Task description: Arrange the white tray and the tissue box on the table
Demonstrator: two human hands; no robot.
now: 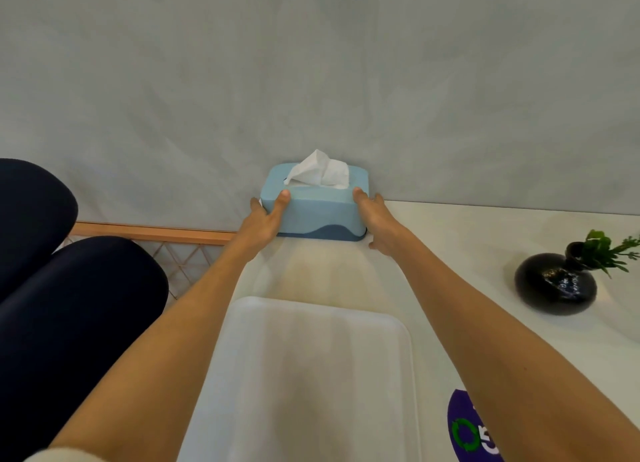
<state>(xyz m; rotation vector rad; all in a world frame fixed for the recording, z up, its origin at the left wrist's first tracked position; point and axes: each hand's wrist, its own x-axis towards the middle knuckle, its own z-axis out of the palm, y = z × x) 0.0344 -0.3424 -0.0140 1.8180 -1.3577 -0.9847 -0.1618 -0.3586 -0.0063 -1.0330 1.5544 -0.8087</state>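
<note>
A light blue tissue box [320,209] with a darker blue base and a white tissue sticking out of its top stands at the far edge of the white table [467,240], against the grey wall. My left hand [265,219] grips its left end, thumb on the top edge. My right hand [374,219] presses against its right end, with some fingers spread on the table. The white tray [311,375] lies flat on the table nearer to me, between my two forearms.
A black round vase [556,281] with green sprigs stands at the right of the table. A purple sticker [467,430] lies near the tray's right side. Dark blue cushions [69,306] and a wooden lattice frame [180,250] are off the table's left edge.
</note>
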